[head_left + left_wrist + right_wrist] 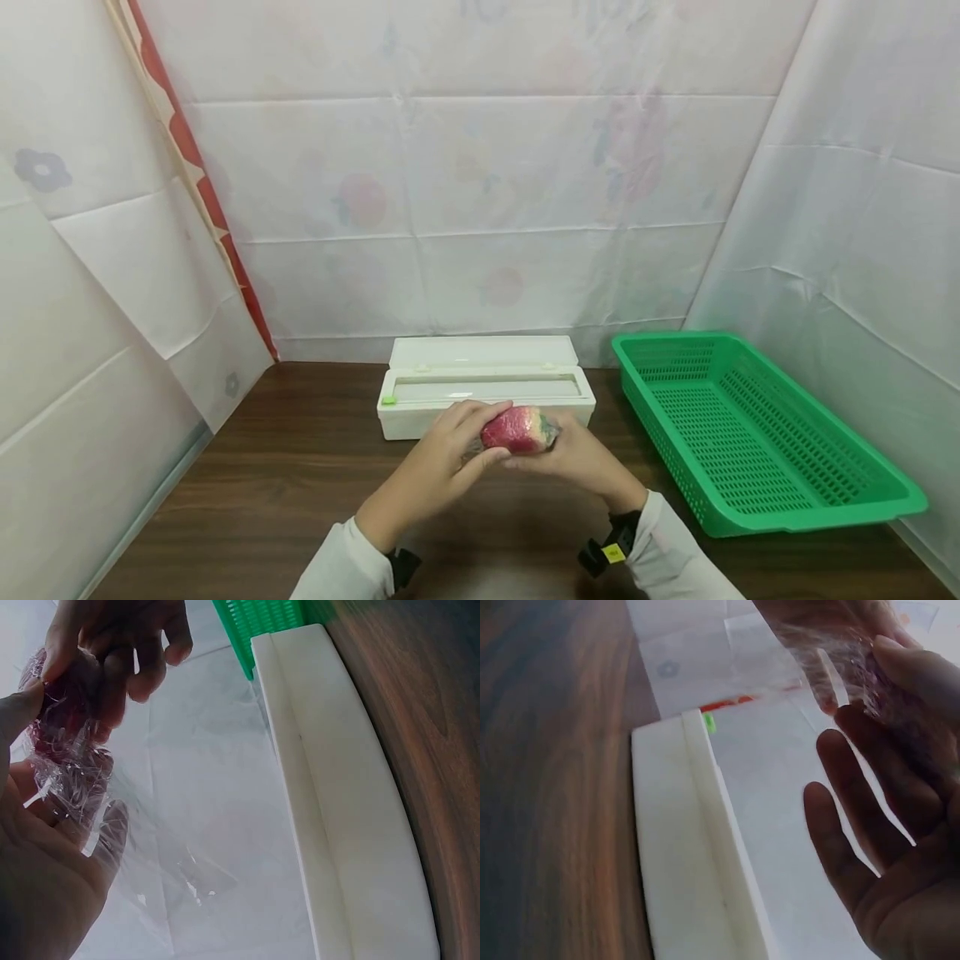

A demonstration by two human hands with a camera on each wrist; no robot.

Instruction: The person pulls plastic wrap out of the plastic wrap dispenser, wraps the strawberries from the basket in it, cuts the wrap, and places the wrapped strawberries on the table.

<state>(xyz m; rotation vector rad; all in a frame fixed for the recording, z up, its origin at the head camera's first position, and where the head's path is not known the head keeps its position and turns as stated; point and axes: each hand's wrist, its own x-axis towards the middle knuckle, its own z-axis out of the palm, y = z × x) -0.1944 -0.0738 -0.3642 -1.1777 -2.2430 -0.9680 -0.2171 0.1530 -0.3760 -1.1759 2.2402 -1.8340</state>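
Between my two hands is a pinkish-red fruit or vegetable (516, 429) with a pale yellow and green end, wrapped in clear cling film; its exact kind is unclear. My left hand (442, 454) holds it from the left, thumb in front and fingers behind. On the other side my right hand (581, 454) pinches it near the green end. Crinkled cling film (75, 780) bunches over the left fingers in the left wrist view, and a loose sheet of it trails away. In the right wrist view, the other fingers of my right hand (889, 847) are spread.
Just behind my hands stands a white cling film dispenser (487, 425) with its lid up and a green slider (388, 400) at its left end. A green plastic basket (667, 442) sits at the right. White sheeting (480, 167) encloses the dark wooden table (262, 500).
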